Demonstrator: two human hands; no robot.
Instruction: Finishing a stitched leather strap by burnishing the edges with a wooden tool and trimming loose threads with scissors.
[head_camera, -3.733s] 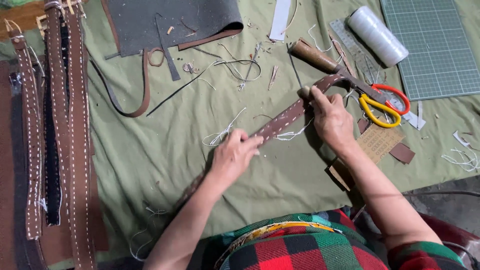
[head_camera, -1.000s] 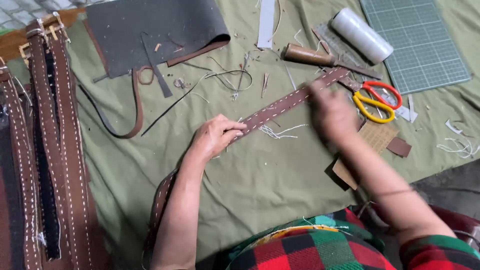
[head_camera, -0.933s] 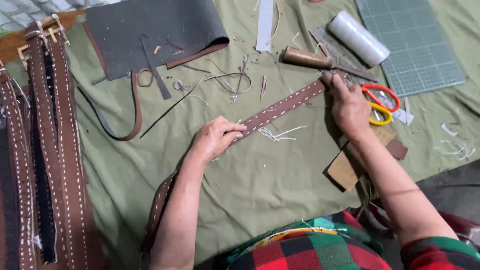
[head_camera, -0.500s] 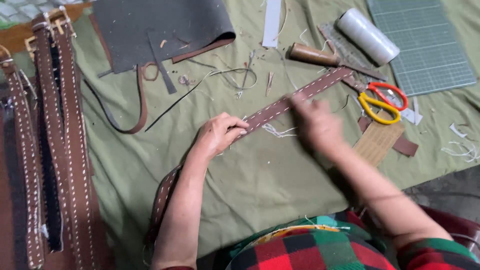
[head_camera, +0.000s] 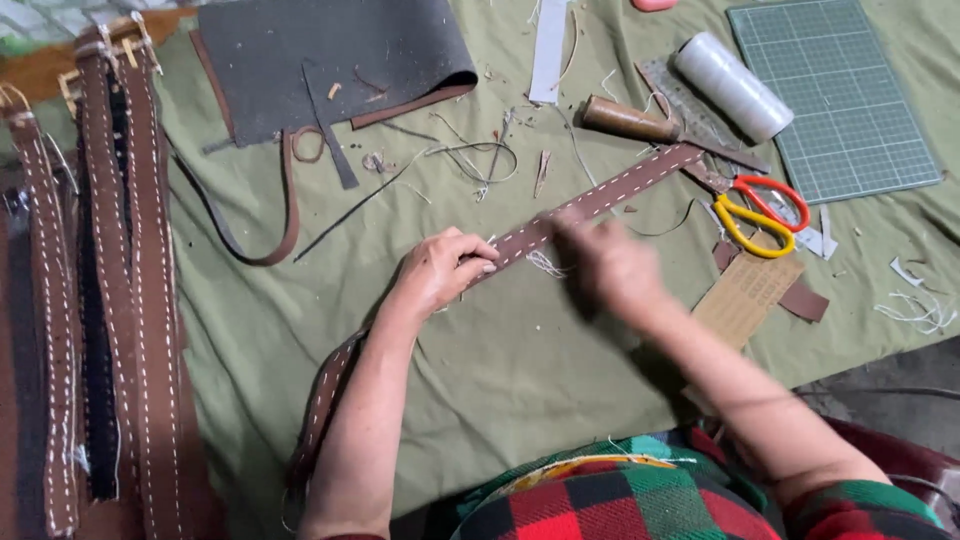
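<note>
The brown stitched strap (head_camera: 600, 197) is pinned flat on the table (head_camera: 480, 350) under the closed left hand (head_camera: 440, 270); its long axis runs diagonally up-right from that grip. The blurred right hand (head_camera: 610, 265) lies over it; how far its grip is open cannot be told.

Scissors (head_camera: 757, 212) right of strap (head_camera: 600, 198)

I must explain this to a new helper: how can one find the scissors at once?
Look at the green cutting mat at the cloth's far right. Just below its near-left corner lie the scissors, beside the brown strap's end. Their yellow and red handles are unique there.
</note>
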